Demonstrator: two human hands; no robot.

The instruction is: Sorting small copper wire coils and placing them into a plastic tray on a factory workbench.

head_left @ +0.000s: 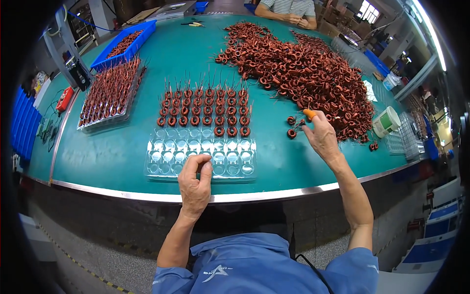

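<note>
A clear plastic tray (161, 174) lies near the front edge, its far rows filled with copper-wound ring coils (207, 110), leads pointing up. A partial row of three coils sits at its right; the nearer cups are bare. Over the tray's near edge is my left hand (195, 185), fingers curled in toward the thumb; whatever they may hold is hidden. My right hand (323, 137), an orange finger cot (309, 113) on one finger, reaches toward a few loose coils (292, 133) beside the big pile. Its thumb and forefinger are apart, with no coil visibly gripped.
A large heap of coils (298, 68) covers the right side of the green table (98, 171). Left are a filled tray stack (110, 98) and a blue bin (125, 46) of coils. A white tub (387, 122) is at right. Another person (289, 12) sits opposite.
</note>
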